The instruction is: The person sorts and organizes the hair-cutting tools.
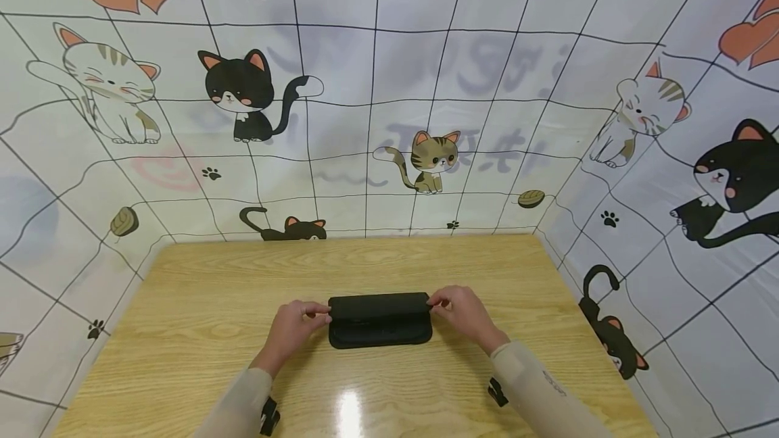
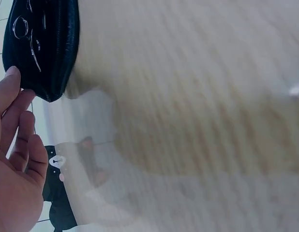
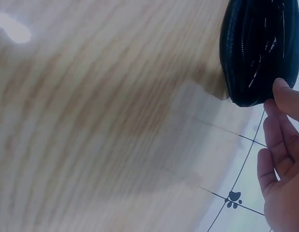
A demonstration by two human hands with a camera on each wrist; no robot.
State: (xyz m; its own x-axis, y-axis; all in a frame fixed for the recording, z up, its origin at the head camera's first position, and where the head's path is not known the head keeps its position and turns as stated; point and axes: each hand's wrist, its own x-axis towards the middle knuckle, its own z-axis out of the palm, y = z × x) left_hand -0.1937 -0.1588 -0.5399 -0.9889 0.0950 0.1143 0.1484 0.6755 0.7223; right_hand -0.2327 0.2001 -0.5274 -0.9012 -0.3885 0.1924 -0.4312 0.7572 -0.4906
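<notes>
A black zip pouch [image 1: 380,335] lies on the wooden table in front of me, with a raised upper part along its far side. My left hand [image 1: 293,327] pinches its left end between thumb and fingers. At the opposite end, my right hand [image 1: 465,314] pinches the upper right corner. In the left wrist view, silvery line markings and a zipper show on the pouch [image 2: 28,53], with the left thumb over its edge. The zipper also shows along the pouch [image 3: 236,48] in the right wrist view, beside the right thumb and fingertips.
The light wooden table [image 1: 201,316] reaches back to a white cloth wall [image 1: 341,73] printed with cats and grid lines. Similar cloth [image 1: 675,276] stands along the right side. A bright reflection lies on the table near its front.
</notes>
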